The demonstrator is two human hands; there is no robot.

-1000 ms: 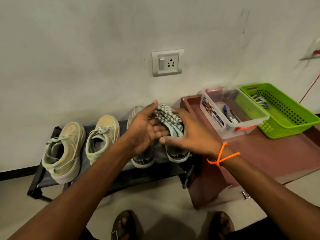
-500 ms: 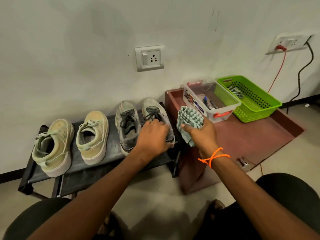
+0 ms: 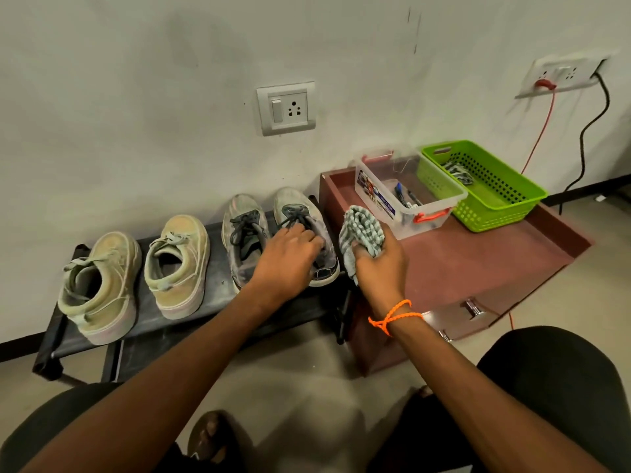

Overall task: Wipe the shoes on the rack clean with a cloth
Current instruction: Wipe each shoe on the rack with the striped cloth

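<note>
I'm now gripping the rightmost grey shoe (image 3: 309, 233) on the rack (image 3: 218, 298) w/ my left hand (image 3: 286, 261), fingers curled over its laces. My right hand (image 3: 380, 264) has pulled away beside it, clutching the bunched cloth (image 3: 362, 233). Both hands were on the cloth 1 s ago, so I'm judging wiping's about to start.

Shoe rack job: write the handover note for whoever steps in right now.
Left hand: fingers curled over the right grey shoe on the rack, gripping it.
Right hand: holds the striped cloth bunched, just right of that shoe, not touching it.
Left grey shoe and two beige shoes stand untouched on the rack.
Done: cloth in hand, shoe steadied.
Left: wipe all four; they look dusty.
</note>
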